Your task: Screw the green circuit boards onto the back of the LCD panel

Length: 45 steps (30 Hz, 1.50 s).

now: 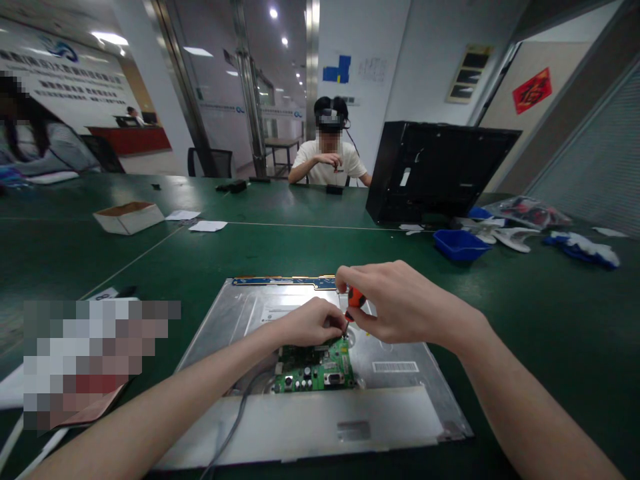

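Observation:
A flat silver metal panel (400,413) lies on the green table, with a green circuit board (315,370) on its middle. My right hand (390,300) is closed round a red and black screwdriver (356,299), whose shaft points down at the board's upper right corner. Beside the tip, my left hand (317,321) has its fingers pinched together at the board's top edge; whatever they hold, if anything, is hidden. A blue strip board (285,282) runs along the panel's far edge. From the board's left side a grey cable (241,410) curves toward me.
Behind the panel, a black monitor housing (445,173) stands at the right, near a blue tray (460,245) and gloves (583,248). An open box (129,218) sits at the left. A person (330,150) sits across the green table (280,243); another is at far left.

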Tool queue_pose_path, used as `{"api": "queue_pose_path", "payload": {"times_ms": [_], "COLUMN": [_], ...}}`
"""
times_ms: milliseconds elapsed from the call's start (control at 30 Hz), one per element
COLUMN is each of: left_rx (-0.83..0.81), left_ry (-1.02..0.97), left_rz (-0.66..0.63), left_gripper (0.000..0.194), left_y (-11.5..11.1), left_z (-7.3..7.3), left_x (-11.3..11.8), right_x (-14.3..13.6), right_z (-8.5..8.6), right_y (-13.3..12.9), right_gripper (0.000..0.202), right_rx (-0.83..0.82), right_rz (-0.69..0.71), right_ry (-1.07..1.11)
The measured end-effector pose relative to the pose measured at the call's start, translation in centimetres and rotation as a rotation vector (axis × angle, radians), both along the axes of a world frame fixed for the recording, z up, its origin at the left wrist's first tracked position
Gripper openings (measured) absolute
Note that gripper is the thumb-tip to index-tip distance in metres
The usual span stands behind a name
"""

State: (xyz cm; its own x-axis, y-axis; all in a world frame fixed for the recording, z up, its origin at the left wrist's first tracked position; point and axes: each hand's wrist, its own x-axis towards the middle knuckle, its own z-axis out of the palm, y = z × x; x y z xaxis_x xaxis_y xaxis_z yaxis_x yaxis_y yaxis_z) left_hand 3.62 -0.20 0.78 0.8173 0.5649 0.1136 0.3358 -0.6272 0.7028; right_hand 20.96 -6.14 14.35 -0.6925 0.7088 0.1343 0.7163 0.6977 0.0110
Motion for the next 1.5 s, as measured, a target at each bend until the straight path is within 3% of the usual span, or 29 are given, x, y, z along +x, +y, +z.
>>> {"api": "queue_pose_path", "payload": {"times_ms": [300, 433, 600, 800, 933, 1100, 1333, 1500], "left_rx": [-0.034, -0.019, -0.015, -0.021, -0.025, -0.029, -0.025, -0.022], "left_ry": [-0.012, 0.004, -0.003, -0.002, 0.002, -0.012, 0.010, 0.013], "left_rz": [-0.014, -0.001, -0.005, -0.036, -0.018, -0.006, -0.027, -0.015], "left_gripper": [0.013, 0.013, 0.014, 0.013, 0.012, 0.016, 0.011, 0.012], "left_y": [-0.05, -0.08, 0.00, -0.09, -0.16, -0.17, -0.14, -0.12], "left_z": [0.26, 0.19, -0.02, 0.37, 0.38, 0.23, 0.47, 0.25], "left_x": [-0.03, -0.01, -0.04, -0.07, -0.07, -0.03, -0.05, -0.07], "right_x": [0.20, 0.11, 0.09, 0.14, 0.17, 0.21, 0.11, 0.07], "right_z": [-0.59, -0.43, -0.12, -0.51, -0.40, -0.13, -0.51, -0.18], "right_y": [0.79, 0.49, 0.04, 0.55, 0.38, 0.02, 0.68, 0.30], "right_gripper": [0.019, 0.009, 0.013, 0.015, 0.007, 0.011, 0.018, 0.006], "right_rx": [0.080, 0.048, 0.007, 0.072, 0.046, 0.008, 0.062, 0.014], "right_rz": [-0.076, -0.053, 0.002, -0.072, -0.045, 0.009, -0.068, -0.033], "right_ry": [-0.083, -0.045, 0.007, -0.064, -0.047, -0.005, -0.060, -0.037]}}
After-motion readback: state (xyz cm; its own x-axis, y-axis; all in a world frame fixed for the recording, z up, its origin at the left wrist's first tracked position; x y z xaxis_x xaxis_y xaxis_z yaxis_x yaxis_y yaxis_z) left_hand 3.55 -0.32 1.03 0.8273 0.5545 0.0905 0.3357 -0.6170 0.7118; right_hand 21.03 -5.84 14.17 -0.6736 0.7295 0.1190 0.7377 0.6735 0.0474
